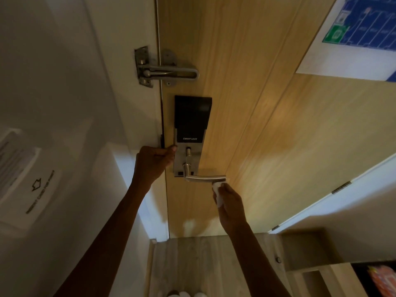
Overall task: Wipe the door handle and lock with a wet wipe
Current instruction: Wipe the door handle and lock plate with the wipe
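The right hand (230,202) is closed around a white wet wipe (216,192), its fingers curled over the crumpled cloth so that only the wipe's upper end shows past them. That end sits just under the free tip of the silver door handle (205,178), touching or nearly touching it; which one cannot be made out. The lever runs level from above these fingers back toward the left, to its pivot on the lock plate.

The left hand (153,161) is closed in a loose fist on the door's edge, beside the lock's left side, its thumb tip resting against the plate's corner. It holds nothing but the door edge.

Between the two hands stands the lock (189,133), a tall plate whose black upper panel reads "SMART LOCK" above a silver lower section with a small thumb-turn. Above the left fingers, a metal swing-bar guard (165,70) bridges the frame and the wooden door (267,125). Far up and right of the right hand, a blue and green floor-plan notice (360,28) is fixed to the door.
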Motion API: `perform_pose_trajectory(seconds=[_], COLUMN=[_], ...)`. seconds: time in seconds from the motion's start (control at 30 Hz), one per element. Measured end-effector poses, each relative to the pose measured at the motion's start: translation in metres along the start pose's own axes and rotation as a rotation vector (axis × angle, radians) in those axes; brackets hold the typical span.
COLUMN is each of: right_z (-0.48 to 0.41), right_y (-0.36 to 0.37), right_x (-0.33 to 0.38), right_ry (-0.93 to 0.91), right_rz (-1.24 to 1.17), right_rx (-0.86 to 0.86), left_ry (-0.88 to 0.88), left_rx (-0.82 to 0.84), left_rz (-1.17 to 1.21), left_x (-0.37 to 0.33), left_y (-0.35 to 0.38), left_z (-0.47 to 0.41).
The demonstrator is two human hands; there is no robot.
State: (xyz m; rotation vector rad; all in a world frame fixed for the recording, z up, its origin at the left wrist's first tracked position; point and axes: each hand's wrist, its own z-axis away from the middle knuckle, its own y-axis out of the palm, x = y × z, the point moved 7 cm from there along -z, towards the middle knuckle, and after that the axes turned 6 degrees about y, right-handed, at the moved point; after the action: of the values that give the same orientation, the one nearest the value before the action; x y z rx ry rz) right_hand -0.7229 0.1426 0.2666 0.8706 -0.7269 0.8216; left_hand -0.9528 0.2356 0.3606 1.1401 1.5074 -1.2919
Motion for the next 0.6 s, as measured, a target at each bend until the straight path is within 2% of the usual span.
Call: perform_pose_trajectory(seconds=[0.2, 0.33, 0.5, 0.6], right_z=[0.012, 0.002, 0.013, 0.007], right_y=[0.05, 0.024, 0.059, 0.044], right_x=[-0.019, -0.009, -0.019, -0.016], right_ry=[0.014, 0.003, 0.033, 0.007], right_rz=[0.104, 0.101, 0.192, 0.176], right_rx=[0.142, 0.02, 0.129, 0.041], left_ry=[-0.012, -0.008, -0.023, -0.018], left_rx=[0.018, 0.006, 0.013, 0.007], left_rz=[-0.013, -0.005, 0.006, 0.01], left_x=[0.0, 0.0, 0.001, 0.003], left_y=[0.001, 0.002, -0.002, -0.002], left_z=[0.001, 0.001, -0.001, -0.001])
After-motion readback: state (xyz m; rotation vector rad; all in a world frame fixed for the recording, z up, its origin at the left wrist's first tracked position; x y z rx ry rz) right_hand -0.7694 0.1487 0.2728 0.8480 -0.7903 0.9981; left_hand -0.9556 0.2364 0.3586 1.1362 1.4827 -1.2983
